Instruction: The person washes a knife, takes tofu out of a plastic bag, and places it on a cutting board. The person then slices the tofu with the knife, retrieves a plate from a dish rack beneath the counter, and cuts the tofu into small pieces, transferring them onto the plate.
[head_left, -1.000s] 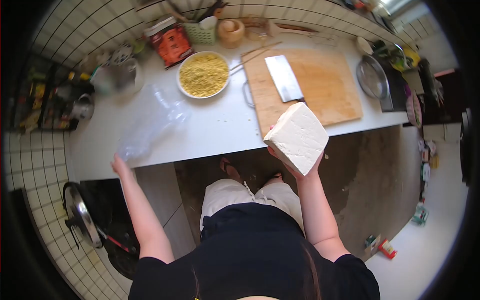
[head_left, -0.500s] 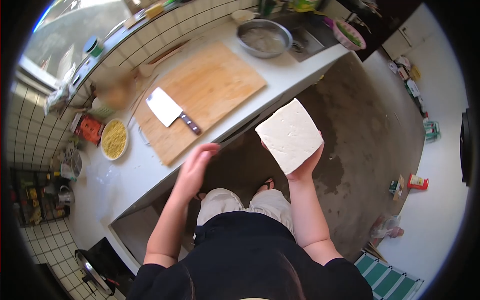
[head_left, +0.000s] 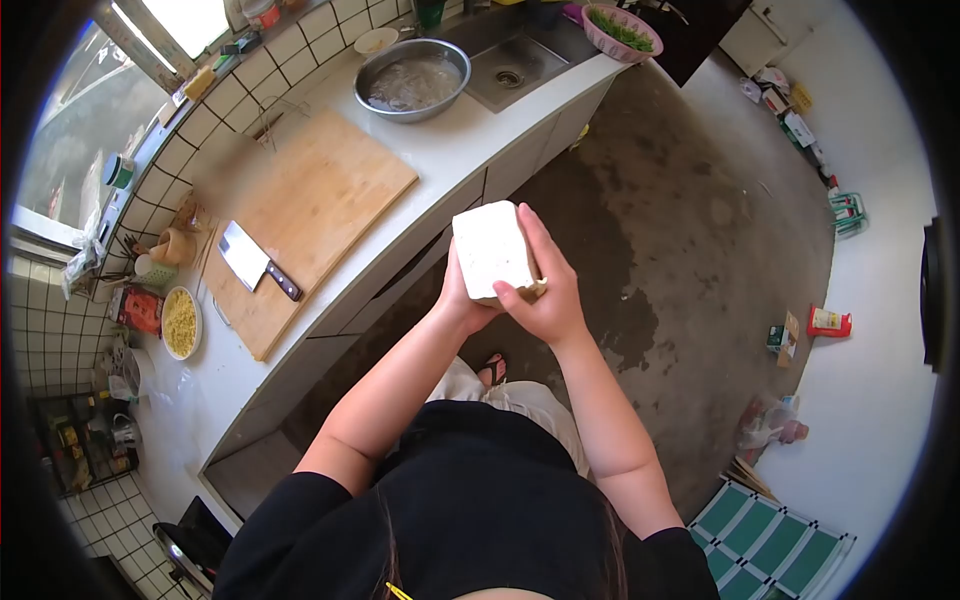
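A thick white block of tofu (head_left: 492, 250) is held between both hands, out in front of the counter and above the floor. My left hand (head_left: 464, 292) is closed around its left side and underside, with the fingers partly hidden behind the block. On the other side my right hand (head_left: 550, 290) grips the tofu, its thumb across the lower front corner and its fingers along the right edge. A cleaver (head_left: 256, 262) with a dark handle lies on the wooden cutting board (head_left: 330, 190), to the left of the hands.
On the white counter stand a metal basin of water (head_left: 412, 82), a bowl of yellow food pieces (head_left: 181, 322) and, beyond the sink (head_left: 515, 72), a pink basket of greens (head_left: 622, 34). The counter's front edge runs diagonally left of my arms. Wet patches mark the floor (head_left: 640, 250).
My left hand has moved from beside the counter edge onto the tofu. The block is now turned and gripped by both hands rather than resting on the right one. The view has shifted right.
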